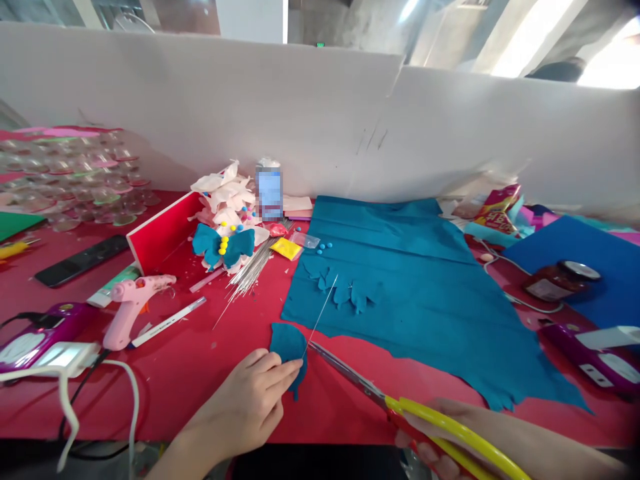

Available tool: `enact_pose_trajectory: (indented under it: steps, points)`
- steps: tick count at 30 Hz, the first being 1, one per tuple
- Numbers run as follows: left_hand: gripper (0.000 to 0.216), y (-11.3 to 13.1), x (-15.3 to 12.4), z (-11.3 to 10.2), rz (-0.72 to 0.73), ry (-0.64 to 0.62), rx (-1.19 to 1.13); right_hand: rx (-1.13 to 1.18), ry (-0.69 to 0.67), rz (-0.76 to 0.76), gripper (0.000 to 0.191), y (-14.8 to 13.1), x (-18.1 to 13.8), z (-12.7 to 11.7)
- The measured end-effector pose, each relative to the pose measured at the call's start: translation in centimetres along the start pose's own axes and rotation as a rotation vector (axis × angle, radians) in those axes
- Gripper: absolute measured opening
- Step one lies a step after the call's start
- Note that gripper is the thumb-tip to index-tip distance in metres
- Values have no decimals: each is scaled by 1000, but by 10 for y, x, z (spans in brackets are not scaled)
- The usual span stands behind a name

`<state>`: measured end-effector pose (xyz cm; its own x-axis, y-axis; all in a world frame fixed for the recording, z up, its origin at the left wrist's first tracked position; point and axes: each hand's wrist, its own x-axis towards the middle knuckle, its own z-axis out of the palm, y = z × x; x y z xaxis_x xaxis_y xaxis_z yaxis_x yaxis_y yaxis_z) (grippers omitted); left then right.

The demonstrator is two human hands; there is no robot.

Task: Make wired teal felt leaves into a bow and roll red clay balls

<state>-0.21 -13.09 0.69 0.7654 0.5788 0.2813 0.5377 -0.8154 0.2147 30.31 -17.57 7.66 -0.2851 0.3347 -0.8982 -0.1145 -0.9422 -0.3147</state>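
Note:
My left hand (260, 393) presses a small teal cloth piece (287, 339) onto the red tabletop. A thin straight wire (321, 311) runs up and right from under its fingertips, lying over the cloth's edge. In my right hand (463, 411) is a pair of scissors (353, 373) with yellow and red handles. The blades look nearly closed, and their tips point at the wire just right of the cloth piece. Beyond the hands lies a large teal cloth sheet (425, 300), with several small cut teal pieces (350, 292) on it.
A teal bow-shaped piece with yellow balls (203, 245) sits beside a bundle of wires (253, 270). Left are a pink glue gun (125, 310), a pen (167, 323) and a black phone (83, 260). A jar (557, 280) lies right; a white partition (320, 113) stands behind.

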Motion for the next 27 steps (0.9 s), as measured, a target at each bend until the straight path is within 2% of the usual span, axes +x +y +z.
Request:
enact_pose_trajectory:
  steps: [13,23,25,27]
  points:
    - [49,-1,-1,-1,-19,-34,-26,29,-39,-21,31,1,-1,4]
    - [48,-1,-1,-1,-23,-20,-38,-36,38,-88,25,14,4,3]
    - [46,0,1,-2,-69,6,-82,-20,53,-95,30,18,6,3]
    - [38,2,8,-2,-190,92,-130,-59,93,-131,32,21,8,5]
